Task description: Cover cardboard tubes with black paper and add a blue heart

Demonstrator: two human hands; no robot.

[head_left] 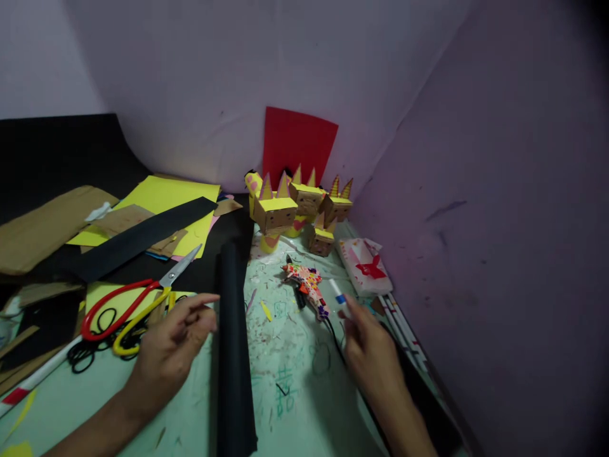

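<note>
On the right of the table (295,438), I have the right hand (366,339) pinched around a small white-and-blue stick (337,291), which shows just right of the flower-patterned glue gun (307,279). The left hand (176,346) is loosely curled with the index finger out, and I make out nothing in its grip; the fingertip overlaps the black roll (234,362), though over my feed I can't tell whether they touch.

At the far end, several box-headed figures (276,219) with pointed ears stand put together, so I judge the shaping of those largely done. The black roll lies rolled up in the middle, and a yellow sheet (181,188) and brown paper (52,222) lie flat on the left, material I take to be left over or unused. The scissors (166,280) rest left of the roll, out of both hands. Whether any figure lacks a piece, I can't tell from here.
</note>
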